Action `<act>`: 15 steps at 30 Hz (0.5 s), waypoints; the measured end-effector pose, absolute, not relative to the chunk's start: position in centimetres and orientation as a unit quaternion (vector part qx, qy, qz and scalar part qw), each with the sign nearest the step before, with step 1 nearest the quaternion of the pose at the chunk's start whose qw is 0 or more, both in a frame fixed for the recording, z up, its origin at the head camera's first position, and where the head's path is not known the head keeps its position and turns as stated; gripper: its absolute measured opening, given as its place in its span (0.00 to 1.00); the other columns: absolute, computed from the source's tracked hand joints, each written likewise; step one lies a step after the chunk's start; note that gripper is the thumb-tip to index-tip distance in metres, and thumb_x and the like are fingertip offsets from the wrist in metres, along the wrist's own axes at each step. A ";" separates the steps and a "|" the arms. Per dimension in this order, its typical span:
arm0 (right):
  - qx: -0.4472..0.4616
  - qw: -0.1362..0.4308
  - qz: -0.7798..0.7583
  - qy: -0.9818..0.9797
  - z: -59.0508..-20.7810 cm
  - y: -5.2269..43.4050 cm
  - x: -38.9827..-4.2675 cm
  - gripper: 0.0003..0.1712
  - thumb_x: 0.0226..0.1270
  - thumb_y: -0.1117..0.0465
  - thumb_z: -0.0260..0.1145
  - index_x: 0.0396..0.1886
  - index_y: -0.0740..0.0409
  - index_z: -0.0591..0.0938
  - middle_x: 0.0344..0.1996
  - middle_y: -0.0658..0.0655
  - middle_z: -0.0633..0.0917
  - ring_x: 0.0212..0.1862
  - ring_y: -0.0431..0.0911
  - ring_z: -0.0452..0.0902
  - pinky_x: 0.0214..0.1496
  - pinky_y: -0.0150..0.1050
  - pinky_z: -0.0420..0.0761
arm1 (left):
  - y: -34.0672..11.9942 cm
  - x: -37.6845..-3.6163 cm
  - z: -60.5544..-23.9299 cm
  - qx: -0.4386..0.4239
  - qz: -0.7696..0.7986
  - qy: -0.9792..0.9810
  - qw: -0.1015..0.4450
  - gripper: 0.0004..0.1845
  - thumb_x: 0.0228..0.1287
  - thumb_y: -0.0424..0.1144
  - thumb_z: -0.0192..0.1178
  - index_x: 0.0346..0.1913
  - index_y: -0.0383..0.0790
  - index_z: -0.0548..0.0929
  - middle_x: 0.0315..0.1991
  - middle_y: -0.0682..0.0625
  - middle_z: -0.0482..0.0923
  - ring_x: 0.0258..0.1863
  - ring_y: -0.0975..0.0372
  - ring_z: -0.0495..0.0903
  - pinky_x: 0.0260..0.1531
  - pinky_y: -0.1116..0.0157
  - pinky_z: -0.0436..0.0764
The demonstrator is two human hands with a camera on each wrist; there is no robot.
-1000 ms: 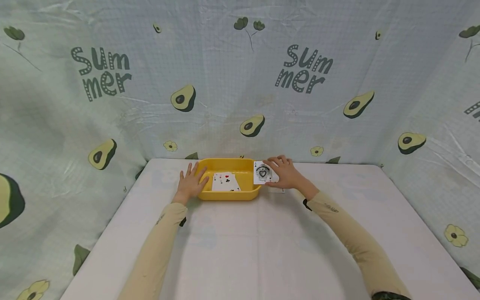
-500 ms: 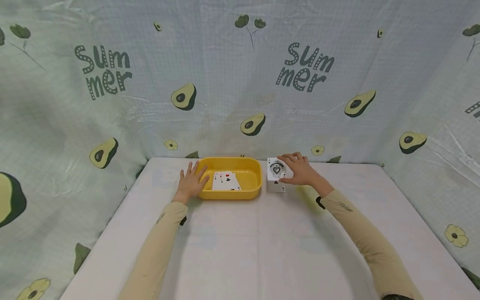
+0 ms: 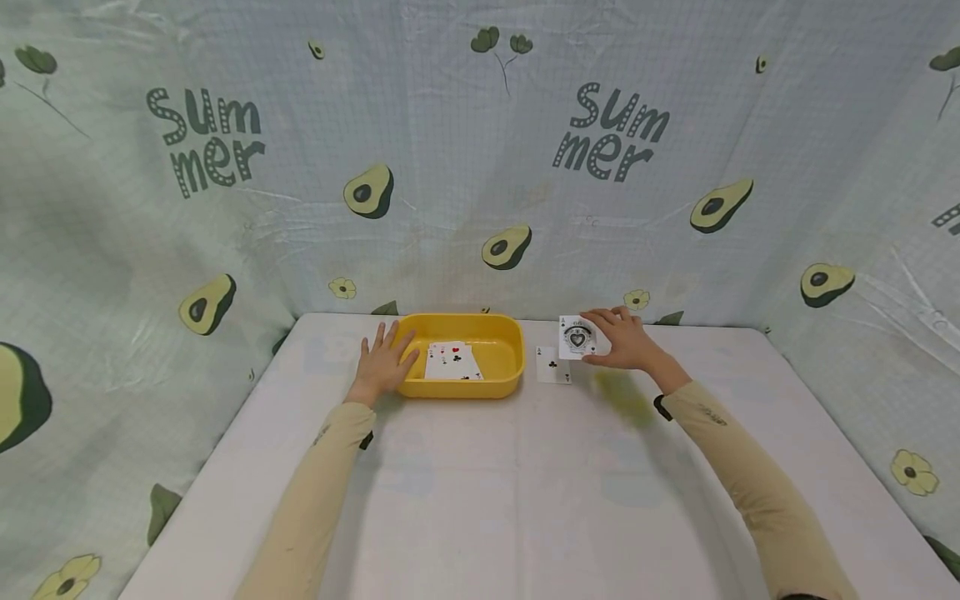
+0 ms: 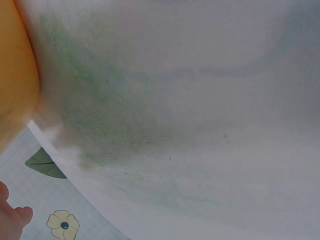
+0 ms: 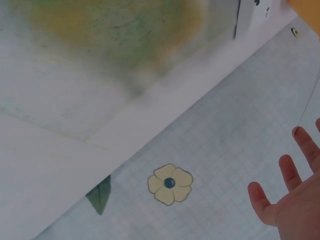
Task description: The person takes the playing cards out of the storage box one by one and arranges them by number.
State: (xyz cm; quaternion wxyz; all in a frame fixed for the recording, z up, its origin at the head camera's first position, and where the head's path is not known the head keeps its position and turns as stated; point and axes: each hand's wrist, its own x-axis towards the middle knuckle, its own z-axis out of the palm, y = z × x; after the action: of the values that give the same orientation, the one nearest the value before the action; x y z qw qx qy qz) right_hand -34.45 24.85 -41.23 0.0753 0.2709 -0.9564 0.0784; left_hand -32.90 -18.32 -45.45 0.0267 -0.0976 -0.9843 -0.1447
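A yellow tray stands at the far side of the white table, with several face-up playing cards lying in it. My left hand rests flat with straight fingers against the tray's left rim. To the right of the tray, my right hand pinches one playing card with an ornate black pip, held just above the table. A single club card lies face up on the table between the tray and that hand. In the right wrist view, spread fingers show at the lower right.
An avocado-print cloth walls in the table at the back and both sides. The left wrist view shows the tray's wall and the table's edge. A printed flower lies below the table's edge in the right wrist view.
My right hand has carried its card rightward, away from the tray's right rim. The club card on the table now lies uncovered. The left hand has not moved.
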 end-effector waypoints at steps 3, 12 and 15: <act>0.262 0.069 0.085 -0.959 -41.3 25.5 -34.4 0.45 0.49 0.42 0.65 0.65 0.53 0.62 0.62 0.59 0.65 0.57 0.61 0.56 0.49 0.62 0.60 | -18.7 -33.6 -46.5 -0.103 -0.154 -0.982 0.038 0.31 0.66 0.60 0.29 0.69 0.51 0.52 0.71 0.42 0.38 0.70 0.46 0.32 0.62 0.39 0.35; 0.235 0.052 0.081 -0.967 -42.1 27.5 -34.0 0.45 0.49 0.41 0.65 0.64 0.54 0.62 0.61 0.62 0.66 0.57 0.64 0.56 0.50 0.64 0.59 | -18.2 -32.7 -45.3 -0.099 -0.148 -0.983 0.034 0.29 0.68 0.53 0.35 0.68 0.46 0.55 0.71 0.40 0.41 0.70 0.45 0.35 0.63 0.39 0.37; 0.226 0.042 0.078 -0.970 -42.7 28.0 -33.8 0.45 0.48 0.41 0.65 0.64 0.54 0.62 0.61 0.62 0.66 0.57 0.63 0.56 0.49 0.64 0.59 | -18.2 -32.5 -45.1 -0.098 -0.128 -0.987 0.030 0.29 0.68 0.54 0.33 0.68 0.47 0.54 0.71 0.40 0.41 0.70 0.45 0.35 0.63 0.40 0.39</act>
State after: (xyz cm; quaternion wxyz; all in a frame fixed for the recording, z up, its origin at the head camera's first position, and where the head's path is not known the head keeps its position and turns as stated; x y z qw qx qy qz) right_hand -33.77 28.01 -42.71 0.0423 0.2258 -0.9701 0.0778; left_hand -32.54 -18.18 -45.09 0.0299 -0.0980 -0.9865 -0.1276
